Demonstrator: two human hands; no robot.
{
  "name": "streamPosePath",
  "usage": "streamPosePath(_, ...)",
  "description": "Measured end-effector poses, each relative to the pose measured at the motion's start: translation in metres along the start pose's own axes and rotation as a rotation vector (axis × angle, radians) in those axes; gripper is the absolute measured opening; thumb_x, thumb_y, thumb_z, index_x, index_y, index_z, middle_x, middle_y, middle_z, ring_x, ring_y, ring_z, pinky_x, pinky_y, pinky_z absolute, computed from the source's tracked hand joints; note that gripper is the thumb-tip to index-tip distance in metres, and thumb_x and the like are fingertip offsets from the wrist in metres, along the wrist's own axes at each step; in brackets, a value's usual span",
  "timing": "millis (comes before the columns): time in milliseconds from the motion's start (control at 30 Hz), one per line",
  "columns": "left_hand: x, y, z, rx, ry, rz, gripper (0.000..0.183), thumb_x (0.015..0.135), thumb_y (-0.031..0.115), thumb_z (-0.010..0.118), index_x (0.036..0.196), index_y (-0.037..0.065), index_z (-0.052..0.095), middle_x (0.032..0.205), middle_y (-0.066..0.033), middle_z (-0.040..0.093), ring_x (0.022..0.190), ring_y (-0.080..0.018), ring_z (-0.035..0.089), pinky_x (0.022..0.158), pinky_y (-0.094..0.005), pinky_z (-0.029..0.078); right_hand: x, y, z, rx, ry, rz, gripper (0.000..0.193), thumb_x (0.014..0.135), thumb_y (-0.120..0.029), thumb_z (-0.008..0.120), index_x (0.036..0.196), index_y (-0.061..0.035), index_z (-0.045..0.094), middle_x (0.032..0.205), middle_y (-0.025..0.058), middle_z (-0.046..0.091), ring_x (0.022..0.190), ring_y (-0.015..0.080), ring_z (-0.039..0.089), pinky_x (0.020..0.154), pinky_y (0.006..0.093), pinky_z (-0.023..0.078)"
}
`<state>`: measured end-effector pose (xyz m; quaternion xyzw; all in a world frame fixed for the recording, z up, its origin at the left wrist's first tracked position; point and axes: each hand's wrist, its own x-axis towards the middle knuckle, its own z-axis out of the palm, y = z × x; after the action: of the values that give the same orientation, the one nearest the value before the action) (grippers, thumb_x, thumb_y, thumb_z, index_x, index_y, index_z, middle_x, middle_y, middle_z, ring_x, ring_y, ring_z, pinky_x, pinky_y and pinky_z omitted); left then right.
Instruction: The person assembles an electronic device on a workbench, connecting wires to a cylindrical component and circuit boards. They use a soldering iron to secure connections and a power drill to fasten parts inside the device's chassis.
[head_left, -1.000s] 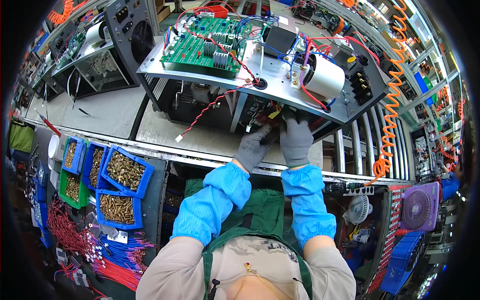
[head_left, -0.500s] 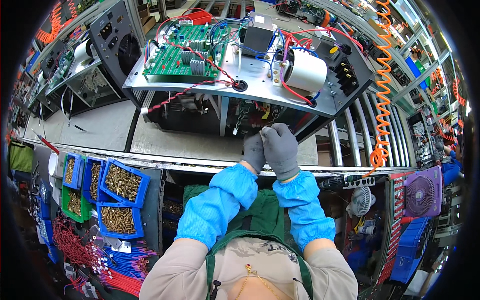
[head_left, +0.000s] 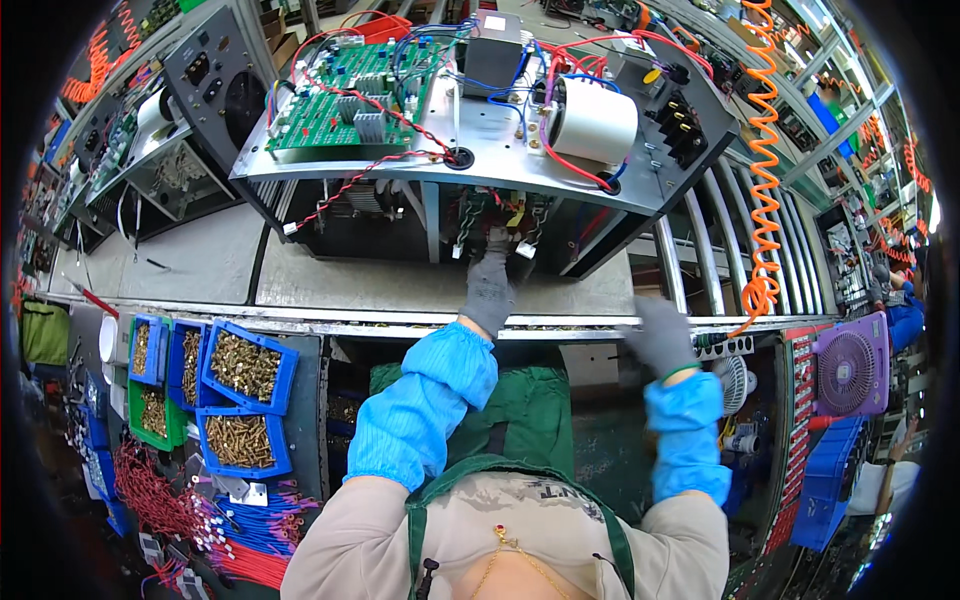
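In front of me stands a metal chassis (head_left: 480, 165) with a green circuit board (head_left: 355, 100), a dark transformer (head_left: 492, 58) and a white cylinder (head_left: 595, 120) on top. My left hand (head_left: 489, 290), in a grey glove, reaches up into its lower opening. Its fingers are together, and whatever they hold is lost in shadow. Beside those fingers hang two white connectors, a left connector (head_left: 458, 251) and a right connector (head_left: 526, 250), on twisted wires. Smeared by motion, my right hand (head_left: 660, 338) is over the bench's front edge at right, away from the chassis; its fingers cannot be made out.
Blue bins (head_left: 250, 365) of brass-coloured fasteners and bundles of red wires (head_left: 150, 490) lie at left. An orange coiled hose (head_left: 765, 200) hangs at right above metal rollers (head_left: 700, 250). A purple fan (head_left: 850, 370) stands at far right. Another chassis (head_left: 165, 170) sits at far left.
My right hand has left my left hand and swung right, toward the bench edge. My left hand has shifted slightly left, its fingers at the opening. A second white connector now shows.
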<state>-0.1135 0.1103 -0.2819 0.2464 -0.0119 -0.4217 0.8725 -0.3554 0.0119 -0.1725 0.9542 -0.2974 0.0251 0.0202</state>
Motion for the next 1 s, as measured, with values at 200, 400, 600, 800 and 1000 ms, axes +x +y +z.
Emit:
streamPosePath(200,-0.016,0.004,-0.002,1.094,-0.070,0.622,0.067,0.079,0.017,0.068,0.136,0.007,0.035,0.095,-0.0149,0.065,0.081,-0.0320,0.064,0.069,-0.0376,0.050,0.004,0.112,0.024,-0.515,-0.915,0.355,0.056,0.058,-0.049,0.076,0.100,-0.0120,0.071,0.105,0.0090,0.068,0.097,0.0243,0.065,0.081,0.0376,0.053)
streamPosePath(400,0.002,-0.011,-0.013,1.220,0.111,0.773,0.050,0.076,0.011,0.068,0.122,0.005,0.048,0.093,-0.0174,0.064,0.080,-0.0334,0.062,0.066,-0.0402,0.051,0.001,0.106,0.012,-0.344,-0.920,0.348,0.061,0.053,-0.046,0.079,0.099,-0.0066,0.070,0.101,0.0135,0.068,0.092,0.0274,0.066,0.081,0.0365,0.053)
streamPosePath(600,-0.004,-0.008,-0.008,1.324,0.114,0.716,0.032,0.078,0.011,0.070,0.107,0.005,0.058,0.081,-0.0104,0.064,0.069,-0.0214,0.062,0.060,-0.0323,0.050,-0.048,0.061,-0.056,-0.269,-0.630,0.226,0.054,0.056,-0.045,0.077,0.097,-0.0109,0.067,0.088,0.0131,0.068,0.086,0.0298,0.065,0.076,0.0406,0.052)
streamPosePath(800,-0.082,0.006,0.017,1.196,-0.513,0.172,0.046,0.078,0.031,0.070,0.112,0.004,0.055,0.093,-0.0144,0.064,0.084,-0.0253,0.062,0.075,-0.0374,0.049,-0.079,-0.009,-0.086,-0.050,-0.216,0.028,0.044,0.058,-0.037,0.079,0.088,-0.0090,0.062,0.070,0.0119,0.063,0.069,0.0318,0.063,0.060,0.0427,0.048)
streamPosePath(1000,-0.152,0.067,0.040,1.897,-0.842,0.382,0.031,0.058,0.023,0.072,0.086,0.013,0.063,0.073,-0.0109,0.064,0.072,-0.0344,0.064,0.063,-0.0456,0.050,-0.079,-0.057,-0.056,0.668,-0.368,-0.150,0.073,0.053,-0.035,0.084,0.113,-0.0039,0.056,0.087,0.0094,0.061,0.076,0.0200,0.061,0.066,0.0348,0.049)
